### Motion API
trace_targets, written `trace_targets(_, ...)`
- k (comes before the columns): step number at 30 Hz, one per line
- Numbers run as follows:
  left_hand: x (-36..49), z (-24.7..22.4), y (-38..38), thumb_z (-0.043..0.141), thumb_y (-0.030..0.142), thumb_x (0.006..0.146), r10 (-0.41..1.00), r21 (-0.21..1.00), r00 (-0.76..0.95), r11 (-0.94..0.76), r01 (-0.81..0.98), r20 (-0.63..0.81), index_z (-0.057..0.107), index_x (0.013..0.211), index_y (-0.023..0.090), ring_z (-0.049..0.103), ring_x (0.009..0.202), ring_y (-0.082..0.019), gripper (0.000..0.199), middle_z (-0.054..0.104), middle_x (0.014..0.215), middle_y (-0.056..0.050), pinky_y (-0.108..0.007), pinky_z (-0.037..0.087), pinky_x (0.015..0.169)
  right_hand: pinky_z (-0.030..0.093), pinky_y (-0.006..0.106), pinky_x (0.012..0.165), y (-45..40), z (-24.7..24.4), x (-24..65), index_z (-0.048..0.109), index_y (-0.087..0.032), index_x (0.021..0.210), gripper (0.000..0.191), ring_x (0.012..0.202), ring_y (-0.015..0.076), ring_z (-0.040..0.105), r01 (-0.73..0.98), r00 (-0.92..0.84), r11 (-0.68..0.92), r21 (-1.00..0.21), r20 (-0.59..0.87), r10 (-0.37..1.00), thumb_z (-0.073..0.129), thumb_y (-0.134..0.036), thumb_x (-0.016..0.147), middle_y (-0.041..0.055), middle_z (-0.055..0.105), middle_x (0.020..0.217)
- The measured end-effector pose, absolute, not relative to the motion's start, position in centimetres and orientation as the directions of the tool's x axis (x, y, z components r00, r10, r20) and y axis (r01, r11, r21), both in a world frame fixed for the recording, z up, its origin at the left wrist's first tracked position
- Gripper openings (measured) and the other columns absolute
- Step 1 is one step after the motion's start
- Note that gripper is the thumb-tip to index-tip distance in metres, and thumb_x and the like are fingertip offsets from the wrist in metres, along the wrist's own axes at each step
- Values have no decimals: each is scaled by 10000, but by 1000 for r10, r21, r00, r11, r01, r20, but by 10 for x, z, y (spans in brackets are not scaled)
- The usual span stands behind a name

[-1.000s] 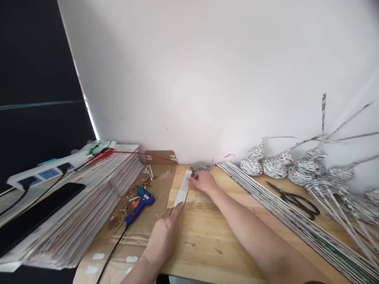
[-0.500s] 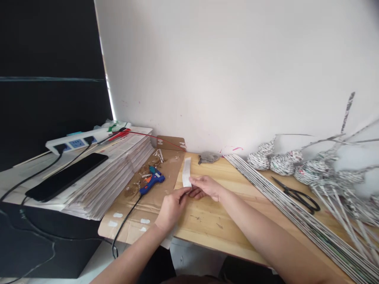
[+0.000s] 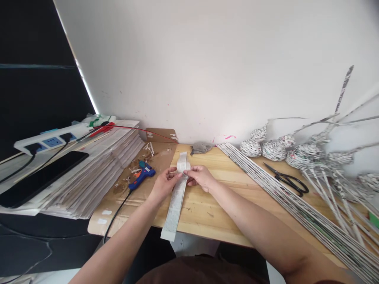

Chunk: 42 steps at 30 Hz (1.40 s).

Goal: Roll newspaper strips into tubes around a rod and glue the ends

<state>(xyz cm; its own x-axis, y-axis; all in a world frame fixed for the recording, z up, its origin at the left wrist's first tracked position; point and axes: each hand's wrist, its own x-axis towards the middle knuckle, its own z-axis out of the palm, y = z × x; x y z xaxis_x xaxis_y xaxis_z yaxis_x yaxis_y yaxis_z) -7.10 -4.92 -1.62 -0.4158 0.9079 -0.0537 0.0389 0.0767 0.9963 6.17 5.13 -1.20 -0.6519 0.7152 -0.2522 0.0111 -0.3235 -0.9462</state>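
A long strip of printed newspaper (image 3: pixel 174 207) lies between my hands, folded over near its far end. Its near end hangs past the front edge of the wooden table (image 3: pixel 213 221). My left hand (image 3: pixel 166 182) pinches the strip's left side, thumb on top. From the right, my right hand (image 3: pixel 199 176) grips it at the fold, with some fingers curled out of sight behind the paper. A grey rag (image 3: pixel 201 148) sits beyond my hands, against the wall.
Left: a blue glue gun (image 3: pixel 142 175) on cardboard (image 3: pixel 124 209), its cord trailing forward, and a paper stack (image 3: pixel 118 157) carrying a phone (image 3: pixel 44 177) and power strip (image 3: pixel 50 140). Right: rolled paper rods (image 3: pixel 266 197), black scissors (image 3: pixel 287 179) and several woven paper gourds (image 3: pixel 274 151).
The strip has been drawn nearer and folded over; its long printed length now shows toward me. Both hands have shifted, the left one up beside the fold. The camera view has turned slightly right.
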Motion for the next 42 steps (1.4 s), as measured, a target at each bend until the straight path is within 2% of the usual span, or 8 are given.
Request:
trace_targets(4, -72, -15, -41, 748, 380, 656, 915, 997, -395, 78, -25, -81, 644, 916, 114, 617, 640, -128, 386, 693, 796, -53, -231, 476, 588, 482, 202, 416, 51, -15, 61, 619, -137, 699, 209, 488, 109, 585, -25, -620, -296, -955, -217, 754, 756, -293, 679, 18, 646, 610)
trace_targets(9, -86, -16, -33, 769, 363, 614, 857, 989, -497, 85, -121, -135, 593, 776, 133, 564, 534, -91, 332, 635, 657, 2, -190, 435, 486, 472, 246, 529, 55, -22, 60, 654, -145, 813, 241, 604, 149, 616, -78, -570, -156, -985, -84, 817, 687, -366, 723, 43, 689, 746)
trace_targets(12, -96, -12, -29, 784, 330, 587, 831, 975, -516, 137, -175, -209, 577, 820, 145, 596, 570, -107, 362, 662, 709, -16, -195, 456, 493, 438, 238, 536, 64, -28, 61, 651, -150, 858, 213, 602, 143, 594, -5, -505, 17, -1000, 17, 863, 628, -334, 754, 36, 681, 741)
trace_targets(19, -115, 3, -27, 797, 358, 565, 847, 977, -496, 214, -13, -192, 638, 922, 138, 524, 516, -67, 448, 659, 737, -15, -162, 377, 435, 408, 251, 541, 87, -32, 71, 658, -186, 893, 193, 597, 163, 587, 226, -438, 251, -941, 132, 889, 546, -281, 767, 32, 675, 726)
trace_targets(25, -128, 6, -30, 771, 379, 589, 908, 928, -339, 321, 190, -245, 592, 1064, 150, 429, 411, -74, 557, 537, 548, 54, -181, 299, 377, 394, 241, 474, 92, -33, 71, 613, -191, 995, 263, 530, 151, 550, -13, -431, 112, -994, 106, 896, 531, -289, 765, 18, 650, 709)
trace_targets(30, -128, 6, -36, 688, 329, 669, 933, 920, -295, 288, 266, -207, 477, 1287, 140, 468, 425, -106, 680, 511, 516, 63, -201, 315, 410, 402, 248, 485, 94, -32, 69, 548, -212, 1208, 414, 505, 142, 502, -75, -316, 239, -968, 250, 915, 516, -300, 805, -3, 630, 677)
trace_targets(34, -124, 5, -36, 636, 308, 717, 955, 896, -219, 270, 353, -202, 338, 1418, 136, 463, 420, -118, 781, 475, 485, 76, -216, 336, 424, 468, 270, 644, 90, -27, 69, 506, -205, 1287, 455, 669, 157, 565, -177, -236, 375, -910, 409, 881, 506, -299, 842, 46, 670, 952)
trace_targets(42, -125, -6, -17, 634, 377, 716, 962, 849, -248, 225, 477, -116, 512, 1318, 144, 496, 454, -122, 657, 540, 530, 44, -224, 387, 437, 476, 307, 800, 93, -33, 68, 544, -184, 1267, 420, 839, 191, 610, -129, -272, 389, -912, 410, 870, 469, -290, 867, 47, 671, 1036)
